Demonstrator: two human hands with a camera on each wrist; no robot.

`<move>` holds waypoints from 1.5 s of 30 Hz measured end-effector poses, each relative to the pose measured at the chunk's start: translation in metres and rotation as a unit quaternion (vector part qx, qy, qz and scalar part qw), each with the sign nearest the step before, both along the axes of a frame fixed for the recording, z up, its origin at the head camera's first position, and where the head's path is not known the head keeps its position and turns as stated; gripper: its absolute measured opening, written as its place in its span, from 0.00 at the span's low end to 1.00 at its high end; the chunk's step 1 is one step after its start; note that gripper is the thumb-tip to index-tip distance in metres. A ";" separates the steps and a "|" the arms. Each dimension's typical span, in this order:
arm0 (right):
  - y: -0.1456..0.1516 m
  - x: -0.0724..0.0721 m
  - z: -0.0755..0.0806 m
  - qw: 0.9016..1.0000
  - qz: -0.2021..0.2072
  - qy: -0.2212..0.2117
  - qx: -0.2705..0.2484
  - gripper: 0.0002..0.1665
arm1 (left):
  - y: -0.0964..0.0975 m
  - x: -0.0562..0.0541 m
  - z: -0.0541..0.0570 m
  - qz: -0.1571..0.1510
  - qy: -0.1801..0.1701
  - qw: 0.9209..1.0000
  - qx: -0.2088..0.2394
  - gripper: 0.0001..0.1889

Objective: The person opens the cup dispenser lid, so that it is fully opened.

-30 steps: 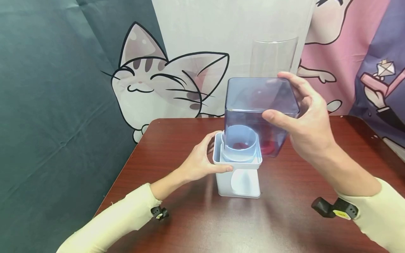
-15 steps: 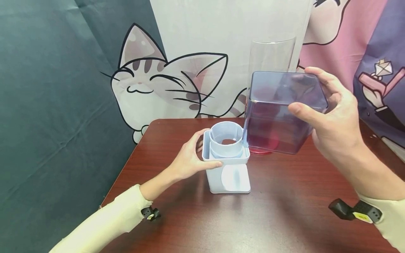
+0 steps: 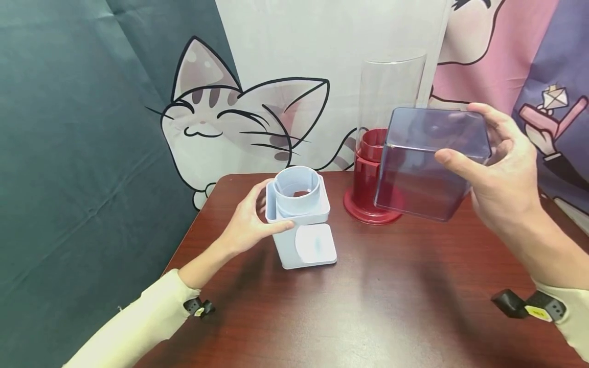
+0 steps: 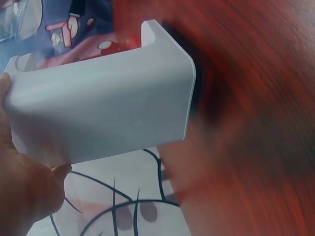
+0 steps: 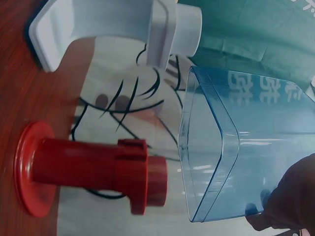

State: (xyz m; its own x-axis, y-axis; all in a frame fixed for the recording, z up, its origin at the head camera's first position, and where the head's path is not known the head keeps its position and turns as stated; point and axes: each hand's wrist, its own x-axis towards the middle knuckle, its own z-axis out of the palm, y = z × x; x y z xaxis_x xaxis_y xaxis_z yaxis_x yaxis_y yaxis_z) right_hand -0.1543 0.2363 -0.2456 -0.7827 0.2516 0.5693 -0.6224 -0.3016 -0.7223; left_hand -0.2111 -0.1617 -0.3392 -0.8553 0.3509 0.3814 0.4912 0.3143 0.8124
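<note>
My left hand (image 3: 250,220) grips the upper part of a white dispenser base (image 3: 284,245), thumb along its front and fingers behind. The base leans slightly and has a round collar (image 3: 296,204) on top, a square rim around it and a flat foot below. In the left wrist view, its smooth back (image 4: 103,103) shows, with part of the hand (image 4: 29,191). My right hand (image 3: 503,163) holds a see-through bluish square container (image 3: 423,181) in the air, its closed end up. The right wrist view shows its open mouth facing the table side, with nothing inside.
Behind the container stands a red dispenser stand (image 3: 365,184) with a round foot, topped by a tall clear cylinder (image 3: 391,87). The brown wooden table (image 3: 368,317) ends at the back against a curtain (image 3: 276,46) with cartoon cats.
The right hand has carried the bluish container right, off from over the collar. The left hand has moved the white base left and back, tilting it slightly. More of the red stand shows.
</note>
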 end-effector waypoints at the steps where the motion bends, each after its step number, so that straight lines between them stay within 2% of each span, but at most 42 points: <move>1: 0.002 -0.001 -0.001 1.000 0.000 0.000 -0.002 0.43 | -0.002 -0.001 0.000 0.004 0.002 1.000 -0.001 0.50; 11: 0.023 -0.012 -0.018 0.998 -0.052 -0.025 0.026 0.47 | -0.021 -0.011 -0.001 0.040 0.000 0.999 -0.001 0.48; 17: 0.043 -0.024 -0.032 0.992 -0.096 -0.070 0.037 0.47 | -0.032 -0.018 0.001 0.065 -0.001 0.998 0.001 0.47; 21: 0.054 -0.033 -0.043 0.984 -0.139 -0.100 0.055 0.48 | -0.039 -0.024 0.001 0.081 -0.007 0.997 0.007 0.47; 26: 0.064 -0.042 -0.058 0.967 -0.184 -0.148 0.095 0.49 | -0.045 -0.032 0.001 0.091 -0.020 0.995 0.025 0.48; 29: 0.069 -0.048 -0.066 0.946 -0.224 -0.178 0.150 0.50 | -0.048 -0.037 0.001 0.099 -0.021 0.995 0.025 0.49; 33: 0.077 -0.054 -0.075 0.920 -0.265 -0.213 0.197 0.49 | -0.053 -0.044 0.000 0.104 -0.018 0.994 0.029 0.49; 39: 0.087 -0.064 -0.089 0.899 -0.298 -0.242 0.209 0.50 | -0.059 -0.054 -0.001 0.103 -0.023 0.993 0.051 0.47; 43: 0.092 -0.070 -0.098 0.885 -0.316 -0.254 0.230 0.54 | -0.064 -0.061 -0.003 0.117 -0.025 0.991 0.055 0.46; 45: 0.095 -0.073 -0.103 0.881 -0.321 -0.257 0.234 0.55 | -0.067 -0.064 -0.004 0.123 -0.025 0.991 0.055 0.46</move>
State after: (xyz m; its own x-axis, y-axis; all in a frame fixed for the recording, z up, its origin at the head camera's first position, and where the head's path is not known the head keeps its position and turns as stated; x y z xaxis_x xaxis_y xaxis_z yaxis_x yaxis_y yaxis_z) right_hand -0.2271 0.3309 -0.3486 -0.7497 0.5680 0.3395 -0.1104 0.3986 -0.9105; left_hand -0.2746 -0.2283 -0.3427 -0.9282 0.0874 0.3616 0.3696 0.3275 0.8696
